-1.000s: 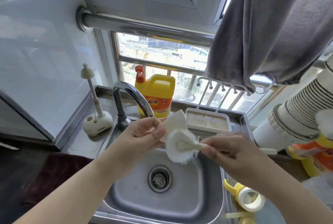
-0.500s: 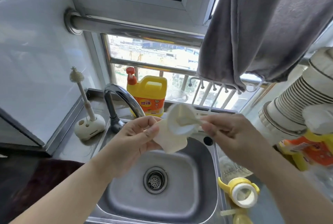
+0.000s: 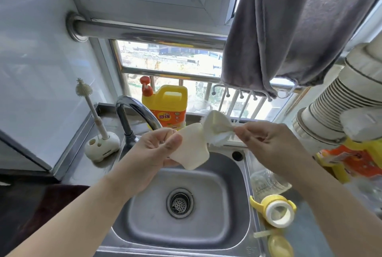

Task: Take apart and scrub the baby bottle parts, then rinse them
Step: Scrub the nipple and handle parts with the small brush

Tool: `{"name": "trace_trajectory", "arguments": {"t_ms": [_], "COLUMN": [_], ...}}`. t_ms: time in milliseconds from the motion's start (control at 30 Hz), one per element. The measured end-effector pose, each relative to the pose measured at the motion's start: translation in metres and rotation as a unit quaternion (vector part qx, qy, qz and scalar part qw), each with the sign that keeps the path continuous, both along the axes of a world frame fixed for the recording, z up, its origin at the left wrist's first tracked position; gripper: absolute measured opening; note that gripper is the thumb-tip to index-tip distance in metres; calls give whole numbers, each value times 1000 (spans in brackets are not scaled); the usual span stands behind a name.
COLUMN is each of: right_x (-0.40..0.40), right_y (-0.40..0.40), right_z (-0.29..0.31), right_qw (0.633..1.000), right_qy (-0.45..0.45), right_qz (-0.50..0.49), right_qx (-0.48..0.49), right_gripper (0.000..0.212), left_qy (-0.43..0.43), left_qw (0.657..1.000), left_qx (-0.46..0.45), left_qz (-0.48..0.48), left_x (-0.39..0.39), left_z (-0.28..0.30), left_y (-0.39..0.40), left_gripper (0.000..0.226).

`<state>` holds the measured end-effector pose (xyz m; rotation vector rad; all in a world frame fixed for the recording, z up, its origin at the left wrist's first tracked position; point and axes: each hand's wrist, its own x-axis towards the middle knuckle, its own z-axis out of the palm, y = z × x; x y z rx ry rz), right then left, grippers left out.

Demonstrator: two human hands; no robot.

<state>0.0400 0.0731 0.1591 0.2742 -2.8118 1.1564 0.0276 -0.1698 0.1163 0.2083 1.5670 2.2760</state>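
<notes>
Above the steel sink, my left hand pinches a cream-coloured soft bottle part. My right hand holds a white brush by its handle; the round brush head rests against the upper edge of the cream part. On the counter to the right of the sink lie a clear bottle body, a yellow-handled collar ring and a pale yellow piece.
A curved tap rises behind my left hand. A yellow detergent jug stands on the sill. A thin brush in a white holder stands at the left. A grey towel hangs overhead; stacked paper cups at the right.
The view has shifted down and right. The brush head has risen from the middle of the cream part to its upper edge, and the part has tilted downward in my left hand.
</notes>
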Motion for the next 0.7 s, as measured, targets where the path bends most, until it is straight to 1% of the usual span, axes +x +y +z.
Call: {"name": "trace_trajectory", "arguments": {"t_ms": [33, 67, 133, 200, 267, 367, 400, 500, 567, 600, 633, 667, 700], "right_x": [0, 2, 6, 3, 2, 7, 7, 6, 7, 8, 7, 6, 4], "right_y": [-3, -6, -9, -3, 1, -5, -5, 2, 0, -3, -4, -3, -2], "right_z": [-1, -2, -3, -3, -3, -1, -1, 0, 0, 1, 1, 2, 3], "right_qw": [1000, 999, 999, 1000, 1000, 1000, 1000, 999, 1000, 1000, 1000, 999, 999], "right_qy": [-7, -12, -15, -16, -13, -10, -7, -8, -2, 6, 11, 14, 12], "right_qz": [14, 33, 51, 1, -25, 26, 21, -43, -13, 4, 0, -20, -44], "right_qx": [-10, -10, 9, 4, -9, -2, 1, -9, 11, 23, 29, 25, 17], "right_gripper": [27, 34, 46, 38, 34, 35, 36, 46, 51, 52, 52, 53, 53], "left_qy": [-2, -5, -6, -7, -10, -11, -15, -18, -14, -16, -22, -31, -38], "left_qw": [1000, 1000, 999, 998, 999, 999, 999, 998, 998, 998, 998, 998, 998], "left_qx": [14, 28, 41, 44, 39, 31, 32, 49, 61, 60, 53, 46, 43], "left_qz": [-5, -14, -33, -37, -30, -27, -23, -15, -18, -16, -7, 4, 16], "left_x": [1, 1, 1, 1, -1, -2, -1, 1, 2, 2, 2, 2, 2], "left_z": [1, 1, 2, 3, 3, 3, 3, 2, 3, 5, 7, 9, 10], "left_y": [1, 2, 3, 1, -1, 1, 2, 2, 2, 2, 3, 4, 5], "left_gripper": [99, 91, 65, 46, 42, 43, 43, 38, 34, 29, 20, 11, 8]}}
